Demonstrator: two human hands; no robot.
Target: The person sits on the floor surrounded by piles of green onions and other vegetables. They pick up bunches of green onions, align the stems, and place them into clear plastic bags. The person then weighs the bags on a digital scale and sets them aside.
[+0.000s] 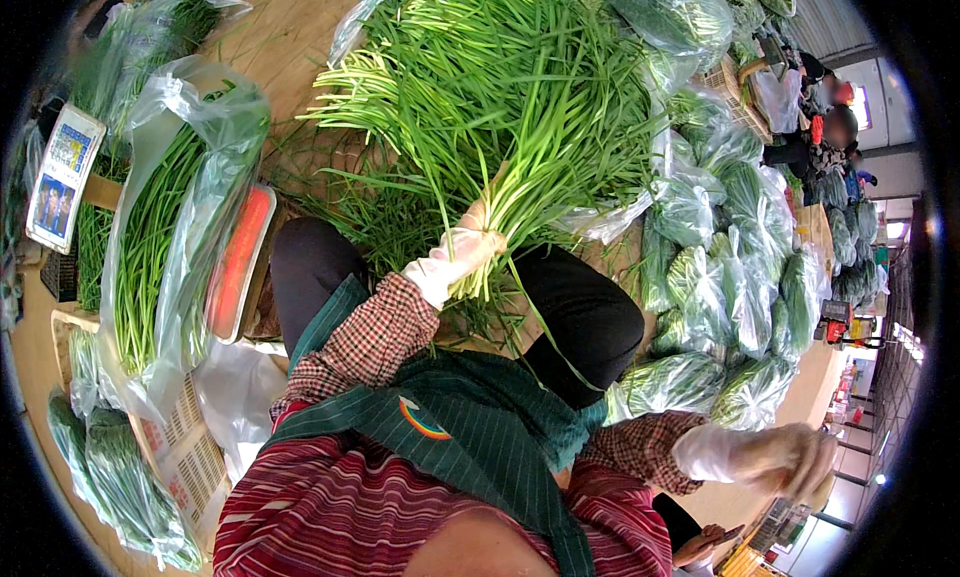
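My left hand (469,251), in a pale glove, grips a bunch of garlic chives (525,191) near its pale stem ends. The bunch is tilted over my lap between my knees, its green leaves fanning up and to the right. Behind it lies a large pile of loose garlic chives (465,67), with a clear plastic sheet (611,215) showing at its edge. Far out to the right, my right hand (787,457) is raised away from the chives. It is gloved and blurred, so whether it holds anything is unclear. Loose leaves (382,224) litter the ground before me.
At left a weighing scale has a red platter (240,266) and a display (66,179), beside a long clear bag of chives (161,247). A plastic crate (184,442) is nearby. Bagged greens (735,254) are heaped at right. Another person's hand (701,543) shows at lower right.
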